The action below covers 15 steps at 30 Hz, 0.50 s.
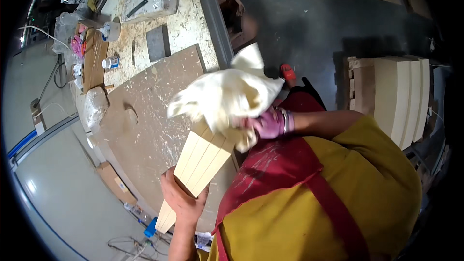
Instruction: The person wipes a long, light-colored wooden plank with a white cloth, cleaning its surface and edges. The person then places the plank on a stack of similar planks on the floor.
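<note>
My bare left hand (182,197) is wrapped around a bundle of pale wooden strips (204,156), which lie side by side and slant up from the lower left over the workbench. A pink-purple glove covers my right hand (272,123), closed on a bunched cream cloth (224,92). The cloth is smeared by motion, and it covers the upper end of the strips. Whether it presses on the wood or hovers just above, I cannot tell.
Under the strips lies a brown board (145,101) on the workbench (191,21). Farther up are a grey block (157,42), a plastic-wrapped slab (152,0) and a small white bottle (111,62). Pale panels (396,99) are stacked on the floor at right.
</note>
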Available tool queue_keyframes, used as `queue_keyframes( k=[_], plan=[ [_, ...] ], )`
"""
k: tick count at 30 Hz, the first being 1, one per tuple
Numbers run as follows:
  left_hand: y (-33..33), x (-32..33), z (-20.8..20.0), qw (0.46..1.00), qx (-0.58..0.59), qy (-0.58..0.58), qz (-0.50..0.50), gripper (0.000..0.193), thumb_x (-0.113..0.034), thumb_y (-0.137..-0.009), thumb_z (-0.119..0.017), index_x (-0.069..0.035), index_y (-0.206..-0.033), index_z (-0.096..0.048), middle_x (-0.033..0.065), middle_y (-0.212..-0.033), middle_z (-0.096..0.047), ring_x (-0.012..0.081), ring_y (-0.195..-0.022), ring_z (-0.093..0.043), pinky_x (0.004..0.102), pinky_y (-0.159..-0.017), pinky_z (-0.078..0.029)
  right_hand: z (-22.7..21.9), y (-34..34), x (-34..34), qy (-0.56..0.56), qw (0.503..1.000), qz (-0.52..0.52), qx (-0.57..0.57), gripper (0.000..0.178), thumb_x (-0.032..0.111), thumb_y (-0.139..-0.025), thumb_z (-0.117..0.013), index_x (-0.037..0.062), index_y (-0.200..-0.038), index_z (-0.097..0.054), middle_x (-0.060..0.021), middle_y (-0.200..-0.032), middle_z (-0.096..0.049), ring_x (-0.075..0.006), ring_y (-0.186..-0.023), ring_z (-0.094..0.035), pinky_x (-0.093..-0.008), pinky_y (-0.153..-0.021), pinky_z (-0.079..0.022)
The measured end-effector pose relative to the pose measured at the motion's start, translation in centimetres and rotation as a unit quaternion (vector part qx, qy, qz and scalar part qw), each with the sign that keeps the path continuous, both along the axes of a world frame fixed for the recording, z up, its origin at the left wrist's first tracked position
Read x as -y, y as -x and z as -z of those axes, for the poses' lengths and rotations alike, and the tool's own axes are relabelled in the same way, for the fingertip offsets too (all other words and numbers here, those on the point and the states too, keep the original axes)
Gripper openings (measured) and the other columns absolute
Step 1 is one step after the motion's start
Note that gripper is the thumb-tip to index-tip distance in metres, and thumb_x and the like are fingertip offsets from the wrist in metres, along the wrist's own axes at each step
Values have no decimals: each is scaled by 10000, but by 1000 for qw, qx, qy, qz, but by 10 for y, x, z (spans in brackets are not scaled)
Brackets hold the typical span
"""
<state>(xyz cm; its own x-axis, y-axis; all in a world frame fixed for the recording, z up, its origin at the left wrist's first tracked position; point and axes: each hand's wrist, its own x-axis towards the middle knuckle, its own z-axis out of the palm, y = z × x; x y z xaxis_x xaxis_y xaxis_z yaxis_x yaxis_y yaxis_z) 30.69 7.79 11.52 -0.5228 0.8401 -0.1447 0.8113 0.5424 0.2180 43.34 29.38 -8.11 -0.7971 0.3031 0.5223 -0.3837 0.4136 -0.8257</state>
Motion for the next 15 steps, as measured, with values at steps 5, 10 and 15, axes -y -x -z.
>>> queue_keyframes(
  k=[5, 10, 15],
  plan=[
    [-2, 6, 2, 999, -34, 17, -6, 785, -316, -680, -760, 39, -1270, -383, 227, -1042, -512, 396, -912, -517, 463, -787, -423, -41, 1, -19, 433, 857, -241, 143, 474, 261, -945, -502, 91, -1380, -421, -103, -1294, -554, -220, -1246, -495, -370, -1058, -403],
    [-3, 7, 3, 998, -21, 53, -9, 789, -353, -713, -750, 42, -1284, -374, 210, -1088, -501, 376, -945, -514, 470, -805, -416, -22, 7, -2, 191, 973, -127, -25, 434, 220, -961, -448, 61, -1365, -437, -72, -1226, -601, -191, -1124, -563, -317, -978, -445],
    [-9, 6, -1, 999, -19, 23, 16, 779, -325, -722, -749, 50, -1283, -359, 230, -1090, -510, 380, -930, -512, 460, -800, -420, 11, -6, 3, 18, 980, -106, 170, 450, 175, -944, -435, 82, -1384, -444, -90, -1186, -593, -162, -969, -619, -307, -808, -515]
  ],
)
